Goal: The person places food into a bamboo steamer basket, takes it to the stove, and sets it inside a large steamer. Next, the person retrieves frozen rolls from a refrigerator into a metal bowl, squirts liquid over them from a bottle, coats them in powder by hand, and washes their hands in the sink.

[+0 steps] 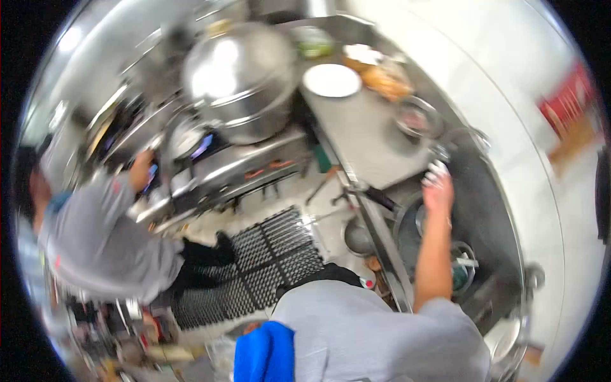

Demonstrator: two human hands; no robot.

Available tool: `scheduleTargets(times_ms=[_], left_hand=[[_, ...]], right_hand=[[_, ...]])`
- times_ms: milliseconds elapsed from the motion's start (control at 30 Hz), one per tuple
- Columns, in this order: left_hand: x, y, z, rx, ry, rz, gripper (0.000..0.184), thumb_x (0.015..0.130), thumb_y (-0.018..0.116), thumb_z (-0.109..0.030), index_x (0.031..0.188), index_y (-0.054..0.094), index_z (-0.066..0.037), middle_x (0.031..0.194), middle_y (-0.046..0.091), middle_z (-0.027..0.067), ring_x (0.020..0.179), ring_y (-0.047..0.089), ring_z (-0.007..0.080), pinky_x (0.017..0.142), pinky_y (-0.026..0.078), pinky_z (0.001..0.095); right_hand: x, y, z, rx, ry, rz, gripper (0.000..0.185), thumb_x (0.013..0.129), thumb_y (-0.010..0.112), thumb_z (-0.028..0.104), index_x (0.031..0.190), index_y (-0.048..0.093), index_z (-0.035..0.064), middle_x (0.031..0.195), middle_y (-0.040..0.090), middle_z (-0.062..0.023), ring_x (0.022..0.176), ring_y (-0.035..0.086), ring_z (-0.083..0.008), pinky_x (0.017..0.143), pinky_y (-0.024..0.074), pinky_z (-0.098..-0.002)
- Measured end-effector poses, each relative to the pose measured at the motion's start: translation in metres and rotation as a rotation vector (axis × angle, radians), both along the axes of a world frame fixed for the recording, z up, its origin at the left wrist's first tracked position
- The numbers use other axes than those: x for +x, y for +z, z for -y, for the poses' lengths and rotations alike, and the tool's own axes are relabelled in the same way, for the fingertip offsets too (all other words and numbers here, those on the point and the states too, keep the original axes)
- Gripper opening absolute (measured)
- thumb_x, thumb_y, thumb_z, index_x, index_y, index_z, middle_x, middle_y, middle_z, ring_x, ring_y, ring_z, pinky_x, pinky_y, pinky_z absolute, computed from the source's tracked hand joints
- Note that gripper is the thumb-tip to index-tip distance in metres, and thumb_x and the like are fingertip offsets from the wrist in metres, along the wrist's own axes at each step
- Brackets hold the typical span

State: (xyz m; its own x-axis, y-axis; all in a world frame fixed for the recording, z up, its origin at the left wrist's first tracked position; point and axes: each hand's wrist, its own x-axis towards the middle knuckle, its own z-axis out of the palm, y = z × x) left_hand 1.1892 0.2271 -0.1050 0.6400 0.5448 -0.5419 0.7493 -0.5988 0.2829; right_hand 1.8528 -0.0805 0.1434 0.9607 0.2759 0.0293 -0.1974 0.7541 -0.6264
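Observation:
My right hand [438, 188] reaches out over the sink at the right. Its fingers are stretched out, look whitish and blur a little. Their tips are at a small shiny metal fitting [439, 151], apparently part of the tap; whether they touch it I cannot tell. Below the wrist, a large round pan [405, 223] with a dark handle [380, 198] sits in the sink, beside a smaller bowl [463, 264] with something green. A blue cloth [264, 353] hangs at my left side. The small skin-coloured patch beside it may be my left hand, otherwise hidden.
Beyond the sink, a steel counter [375, 153] bears a white plate [331, 81], a metal bowl [418, 120] and orange-coloured food. A big lidded steamer pot [242, 76] stands on the stove. At the left a co-worker [114, 235] in grey works by the burners, near a black mat [254, 267].

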Motion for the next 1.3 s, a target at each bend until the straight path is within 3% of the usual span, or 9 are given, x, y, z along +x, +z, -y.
scheduleTargets(times_ms=[300, 333, 400, 467, 800, 867, 1000, 1067, 1300], left_hand=[[-0.005, 0.01, -0.026, 0.088, -0.251, -0.125, 0.029, 0.079, 0.049, -0.027, 0.096, 0.06, -0.008, 0.099, 0.059, 0.0148, 0.09, 0.057, 0.0331, 0.077, 0.046, 0.042], [-0.007, 0.012, -0.027, 0.0, -0.118, -0.124, 0.03, 0.079, 0.048, -0.028, 0.097, 0.06, -0.008, 0.1, 0.059, 0.0145, 0.091, 0.057, 0.0329, 0.078, 0.047, 0.0418], [-0.005, 0.012, -0.01, -0.489, 1.035, 0.413, 0.028, 0.081, 0.049, -0.031, 0.082, 0.059, -0.004, 0.073, 0.059, 0.0047, 0.064, 0.059, 0.0136, 0.052, 0.045, 0.0298], [-0.005, 0.005, -0.014, -0.415, 0.922, 0.369, 0.029, 0.081, 0.048, -0.031, 0.083, 0.059, -0.005, 0.075, 0.061, 0.0056, 0.064, 0.06, 0.015, 0.052, 0.045, 0.0302], [-0.012, 0.021, 0.01, -0.407, 0.92, 0.189, 0.034, 0.082, 0.046, -0.031, 0.091, 0.064, -0.003, 0.087, 0.064, 0.0134, 0.073, 0.063, 0.022, 0.069, 0.049, 0.0341], [-0.02, 0.019, 0.007, -0.241, 0.528, 0.121, 0.034, 0.082, 0.046, -0.032, 0.092, 0.064, -0.004, 0.088, 0.064, 0.0127, 0.078, 0.062, 0.0244, 0.072, 0.048, 0.0343], [-0.026, 0.001, -0.005, -0.273, 0.606, 0.107, 0.034, 0.084, 0.046, -0.032, 0.091, 0.063, -0.004, 0.088, 0.064, 0.0133, 0.079, 0.061, 0.0238, 0.071, 0.048, 0.0342], [-0.001, 0.04, 0.005, -0.422, 1.007, 0.295, 0.033, 0.083, 0.046, -0.032, 0.091, 0.063, -0.004, 0.084, 0.064, 0.0129, 0.074, 0.062, 0.0206, 0.064, 0.048, 0.0322], [0.002, 0.03, 0.009, -0.397, 0.933, 0.25, 0.031, 0.081, 0.05, -0.031, 0.091, 0.063, -0.005, 0.075, 0.064, 0.009, 0.061, 0.061, 0.0165, 0.054, 0.047, 0.0305]], right_hand=[[0.03, 0.021, 0.003, -0.245, -0.351, 0.039, 0.011, 0.084, 0.045, 0.011, 0.093, 0.049, 0.0065, 0.071, 0.054, -0.0046, 0.055, 0.051, -0.0123, 0.044, 0.0409, -0.0224], [0.032, 0.028, -0.001, -0.445, -0.52, 0.022, 0.009, 0.083, 0.048, 0.01, 0.092, 0.049, 0.0066, 0.072, 0.056, -0.0066, 0.056, 0.055, -0.0132, 0.041, 0.0424, -0.021], [0.058, 0.011, 0.017, -0.498, -0.551, 0.048, 0.023, 0.084, 0.05, 0.015, 0.105, 0.045, 0.0049, 0.082, 0.058, -0.0089, 0.058, 0.054, -0.0137, 0.042, 0.0408, -0.0219], [0.083, 0.005, 0.027, -0.669, -0.497, -0.131, 0.047, 0.085, 0.052, 0.021, 0.126, 0.035, 0.0061, 0.092, 0.057, -0.0065, 0.062, 0.046, -0.0102, 0.048, 0.0357, -0.0231], [0.096, -0.027, 0.03, -0.976, -0.17, 0.007, 0.042, 0.084, 0.052, 0.028, 0.124, 0.043, 0.0169, 0.08, 0.054, 0.0027, 0.063, 0.046, -0.0073, 0.053, 0.0346, -0.0194], [0.087, -0.021, 0.027, -1.032, -0.048, 0.066, 0.043, 0.084, 0.052, 0.028, 0.125, 0.043, 0.0175, 0.084, 0.056, 0.0019, 0.066, 0.047, -0.0079, 0.055, 0.0354, -0.0193], [0.076, -0.031, 0.046, -0.765, -0.142, -0.13, 0.04, 0.086, 0.05, 0.022, 0.125, 0.043, 0.0126, 0.105, 0.057, -0.0036, 0.084, 0.049, -0.0105, 0.066, 0.0411, -0.0234], [0.087, -0.052, 0.07, -0.348, -0.134, -0.196, 0.039, 0.086, 0.051, 0.022, 0.121, 0.045, 0.0061, 0.105, 0.057, -0.0041, 0.083, 0.051, -0.0118, 0.064, 0.0428, -0.024], [0.083, -0.043, 0.104, -0.103, -0.012, -0.229, 0.015, 0.088, 0.052, 0.022, 0.084, 0.052, 0.0071, 0.071, 0.052, -0.0007, 0.057, 0.047, -0.012, 0.05, 0.039, -0.0251]])
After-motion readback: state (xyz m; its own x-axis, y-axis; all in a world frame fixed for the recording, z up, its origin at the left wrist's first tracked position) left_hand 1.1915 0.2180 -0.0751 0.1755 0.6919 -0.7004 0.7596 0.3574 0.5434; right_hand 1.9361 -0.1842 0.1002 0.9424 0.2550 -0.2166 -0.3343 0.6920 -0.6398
